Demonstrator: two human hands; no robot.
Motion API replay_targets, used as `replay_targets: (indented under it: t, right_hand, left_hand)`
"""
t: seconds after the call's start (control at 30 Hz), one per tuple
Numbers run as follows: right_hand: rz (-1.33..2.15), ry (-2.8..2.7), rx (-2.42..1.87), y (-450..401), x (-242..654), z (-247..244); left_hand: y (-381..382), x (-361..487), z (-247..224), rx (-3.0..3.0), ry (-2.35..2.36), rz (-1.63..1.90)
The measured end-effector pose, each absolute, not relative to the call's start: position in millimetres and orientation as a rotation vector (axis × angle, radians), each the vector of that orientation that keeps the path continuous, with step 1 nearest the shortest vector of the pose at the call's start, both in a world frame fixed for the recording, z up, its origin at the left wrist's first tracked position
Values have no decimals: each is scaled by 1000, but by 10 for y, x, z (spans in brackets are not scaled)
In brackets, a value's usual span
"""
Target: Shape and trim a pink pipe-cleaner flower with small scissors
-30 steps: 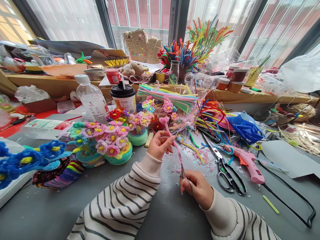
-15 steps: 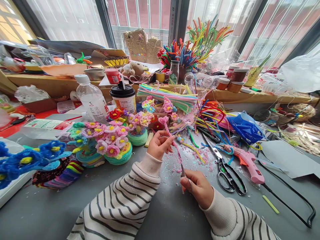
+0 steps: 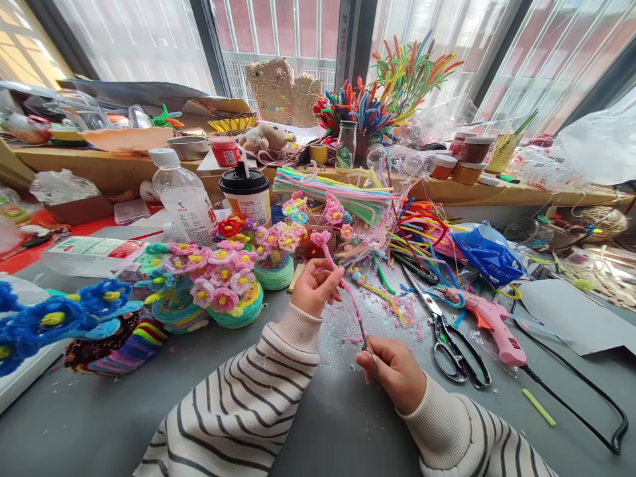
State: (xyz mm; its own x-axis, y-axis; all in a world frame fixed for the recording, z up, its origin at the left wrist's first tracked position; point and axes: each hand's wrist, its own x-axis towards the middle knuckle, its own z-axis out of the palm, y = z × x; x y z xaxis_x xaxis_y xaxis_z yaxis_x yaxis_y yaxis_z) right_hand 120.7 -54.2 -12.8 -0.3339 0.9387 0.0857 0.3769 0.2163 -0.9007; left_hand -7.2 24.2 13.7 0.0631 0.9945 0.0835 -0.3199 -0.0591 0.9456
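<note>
My left hand (image 3: 314, 286) pinches a pink pipe cleaner (image 3: 352, 299) between thumb and fingertips. A fluffy pink tuft tops its upper end, and the stem slants down toward my right hand (image 3: 393, 372). That hand is closed round a pair of small scissors (image 3: 364, 336); their grey metal blades meet the lower part of the stem, and most of the handles are hidden by my fingers. Pink fluff trimmings (image 3: 410, 308) and glitter lie scattered on the grey table beneath. Left of my left hand stand pink pipe-cleaner flowers (image 3: 226, 275) in a mint-green coiled pot (image 3: 238, 317).
Large black-handled scissors (image 3: 442, 331) and a pink glue gun (image 3: 491, 324) with a black cord lie on the right. Behind are a bundle of pastel pipe cleaners (image 3: 338, 192), a lidded cup (image 3: 247, 199) and a plastic bottle (image 3: 181, 199). Blue flowers (image 3: 54, 318) stand at far left.
The small scissors and my right hand have shifted slightly along the pink stem, with more of the blades showing. The tuft end has tipped a little leftward; my left hand stays nearly in place.
</note>
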Motion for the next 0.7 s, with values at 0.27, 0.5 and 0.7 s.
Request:
replay_targets:
  t: [0.27,0.5,0.7]
  right_hand:
    - [1211,-1791,-1102,-544,1207,-142]
    - [1236,-1839,-1033,-550,1210,-152]
    - [1249,-1852,-1033,-544,1209,-146]
  left_hand:
    - [229,-65,148,1059,867,1346]
    - [220,-69,152,1100,840,1288]
    - [220,-71,139,1133,843,1224]
